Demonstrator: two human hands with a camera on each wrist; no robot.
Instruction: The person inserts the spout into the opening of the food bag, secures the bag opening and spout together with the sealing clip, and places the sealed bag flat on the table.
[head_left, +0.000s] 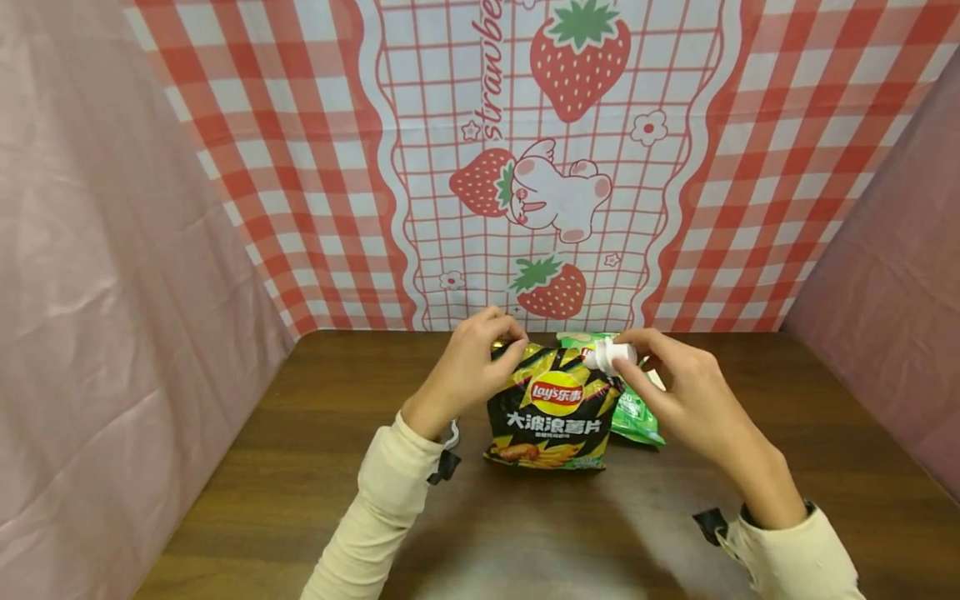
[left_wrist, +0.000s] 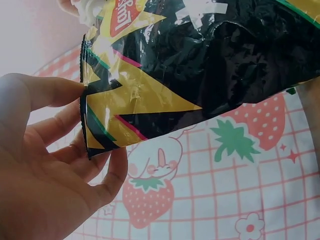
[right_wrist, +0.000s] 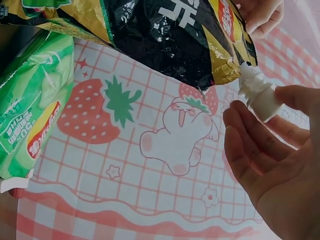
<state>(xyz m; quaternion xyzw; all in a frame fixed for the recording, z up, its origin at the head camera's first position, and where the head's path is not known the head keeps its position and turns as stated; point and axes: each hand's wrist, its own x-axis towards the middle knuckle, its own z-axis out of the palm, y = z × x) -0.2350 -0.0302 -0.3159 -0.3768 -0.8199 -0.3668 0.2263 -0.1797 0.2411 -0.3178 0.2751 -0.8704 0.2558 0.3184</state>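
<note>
While pinching black chip bag (head_left: 551, 433), mid-frame, with left hand (head_left: 474, 358) | pinching white plastic piece (head_left: 606, 355) at bag's upper-right corner with right hand (head_left: 678, 379) | partly hiding green bag (head_left: 636, 421) behind

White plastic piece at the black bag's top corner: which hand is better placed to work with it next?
Probably the right hand: it pinches the white plastic piece at one top corner of the black bag; the left hand holds the other.

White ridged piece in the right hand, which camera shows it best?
The right wrist view: the white ridged piece appears large, ridges plain. The head view shows it smaller; the left wrist view catches only part, at the top edge.
</note>
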